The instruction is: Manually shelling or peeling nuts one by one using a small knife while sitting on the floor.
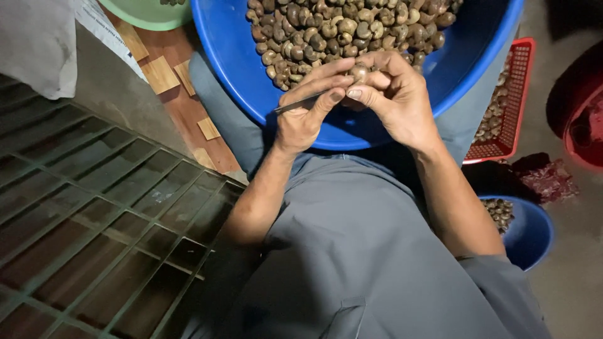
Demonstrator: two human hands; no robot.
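Observation:
A big blue basin (pixel 232 56) rests on my lap, heaped with brown cashew nuts in their shells (pixel 339 28). Over its near rim my left hand (pixel 308 110) grips a thin metal pick (pixel 295 104), its tip pointing toward the nut. My right hand (pixel 392 94) pinches a single brown nut (pixel 359 73) between thumb and fingers. The two hands touch each other above the basin.
A red mesh basket (pixel 518 94) with peeled nuts stands to the right, and a small blue bowl (pixel 534 235) with nuts sits by my right elbow. A metal grate (pixel 94 220) covers the left side. A green bowl (pixel 144 12) and wooden blocks (pixel 160 74) lie at top left.

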